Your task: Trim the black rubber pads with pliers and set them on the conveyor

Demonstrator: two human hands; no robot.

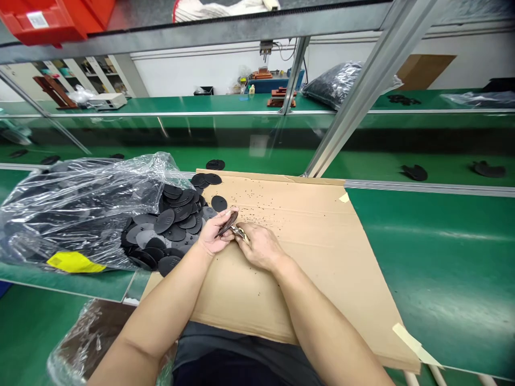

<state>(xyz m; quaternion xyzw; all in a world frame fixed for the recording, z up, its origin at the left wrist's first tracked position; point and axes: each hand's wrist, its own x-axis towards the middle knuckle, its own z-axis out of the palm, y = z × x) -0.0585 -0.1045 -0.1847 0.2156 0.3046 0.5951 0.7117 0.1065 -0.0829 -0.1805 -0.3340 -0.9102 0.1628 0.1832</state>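
Observation:
My left hand [216,234] grips a round black disc [227,224] by its edge, holding it tilted above the cardboard sheet [314,262]. In my right hand [259,245] is a pair of nippers [238,231], its metal jaws touching or very close to the disc's rim. The fingers wrap round the handles and hide most of them. Tiny black scraps [257,214] lie scattered on the cardboard beyond my hands. To the left, a heap of black discs [177,214] spills from a clear plastic bag [80,198].
A slanted metal post [362,80] rises behind the cardboard. A green conveyor belt [241,142] carrying a few black pieces [414,172] runs along the back. Overhead, a red bin [60,21] sits on a shelf. A plastic-lined box [92,338] stands below at left.

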